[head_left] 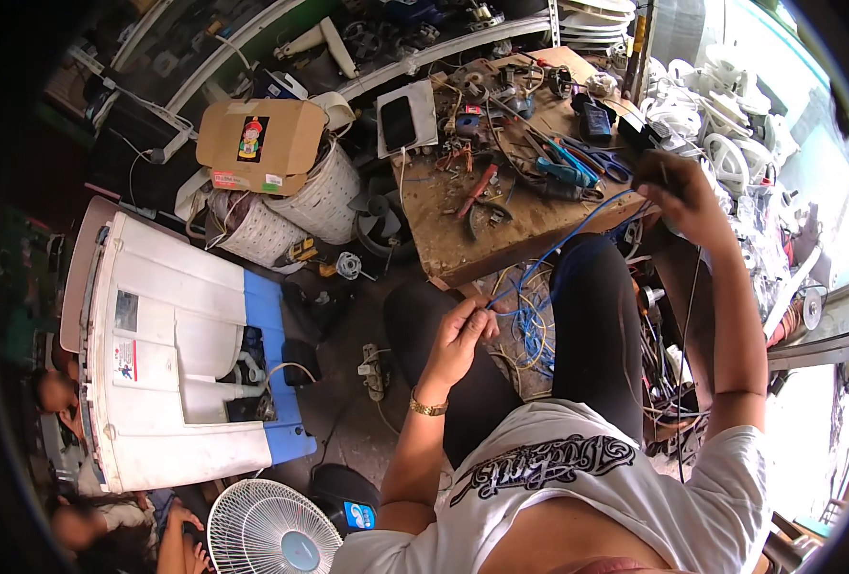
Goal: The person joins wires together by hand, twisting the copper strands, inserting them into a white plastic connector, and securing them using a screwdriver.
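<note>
A thin blue wire [557,245] runs slantwise between my two hands, over the near edge of the wooden workbench [487,256]. My left hand [459,337] is closed, pinching the wire between thumb and fingers above my left thigh. Higher up at the right, beside the bench, my right hand [685,199] is closed on the wire's other stretch; its fingertips are partly hidden. Between my knees hangs a loose tangle of blue and yellowish wires [534,337]. Nearest my right hand on the bench are scissors with dark blue handles [612,168] and light-blue-handled pliers [568,174].
A big white and blue appliance casing [180,440] stands at the left. Below it is a fan [276,536], with other people at the lower left rim. A cardboard box [223,163] tops woven baskets [324,201]. White plastic parts [726,105] pile up at the right.
</note>
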Demonstrator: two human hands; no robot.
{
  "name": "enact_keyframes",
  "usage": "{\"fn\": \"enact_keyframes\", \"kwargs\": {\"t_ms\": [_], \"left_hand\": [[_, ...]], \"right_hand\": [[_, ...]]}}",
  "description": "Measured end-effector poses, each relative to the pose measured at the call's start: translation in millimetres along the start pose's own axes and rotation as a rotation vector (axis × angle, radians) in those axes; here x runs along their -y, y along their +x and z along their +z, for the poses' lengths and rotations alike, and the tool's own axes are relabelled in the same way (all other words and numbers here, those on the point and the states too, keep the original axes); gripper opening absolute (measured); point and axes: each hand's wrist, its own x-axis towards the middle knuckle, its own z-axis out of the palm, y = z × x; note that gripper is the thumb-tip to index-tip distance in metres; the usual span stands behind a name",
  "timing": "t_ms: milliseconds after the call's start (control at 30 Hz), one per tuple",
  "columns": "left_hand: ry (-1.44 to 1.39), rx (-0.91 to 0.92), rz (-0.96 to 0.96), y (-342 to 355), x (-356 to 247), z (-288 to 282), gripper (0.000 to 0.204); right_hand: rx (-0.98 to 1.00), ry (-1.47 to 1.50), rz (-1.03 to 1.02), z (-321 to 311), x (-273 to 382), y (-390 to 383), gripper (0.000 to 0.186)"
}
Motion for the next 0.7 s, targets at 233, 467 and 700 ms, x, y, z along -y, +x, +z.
{"fn": "enact_keyframes", "kwargs": {"t_ms": [233, 467, 700], "left_hand": [[1.094, -0.195, 0.326, 7.3, -85.8, -5.7, 0.02], [1.196, -0.179, 0.292, -5.8, -118.0, -25.8, 0.027], [1.0, -0.187, 0.071, -8.6, -55.0, -27.6, 0.017]], "right_hand": [[0.104, -0.651, -0.108, -21.3, -20.0, 6.3, 0.026], [0.413, -0.495, 0.108, -29.3, -6.2, 4.3, 0.022], [0.327, -0.382, 0.264, -32.6, -74.3, 8.5, 0.021]]}}
